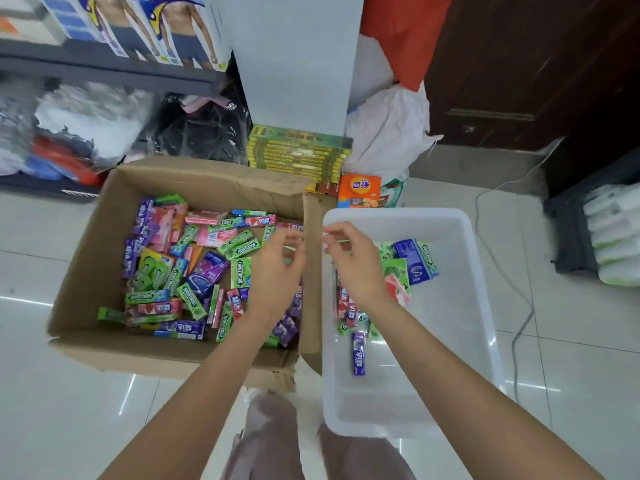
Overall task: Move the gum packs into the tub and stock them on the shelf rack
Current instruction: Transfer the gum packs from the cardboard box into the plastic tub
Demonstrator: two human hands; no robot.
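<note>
**Early in the transfer**

On the floor, most gum packs (194, 268) lie in the cardboard box (104, 237); I see only a few in the tub (460, 306). My left hand (277, 271) hovers over the box, fingers loosely curled, empty. My right hand (353, 261) hovers over the tub, grip unclear. The box flap (311, 271) stands between them. Shelf stocking remains.

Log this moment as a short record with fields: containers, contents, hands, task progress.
source: cardboard box on the floor, many gum packs loose inside
target: white plastic tub right of the box, a few packs in it
left hand: over the box, fingers loosely curled, grip unclear
right hand: over the tub, fingers relaxed, nothing seen held
progress: most packs not yet moved
</note>
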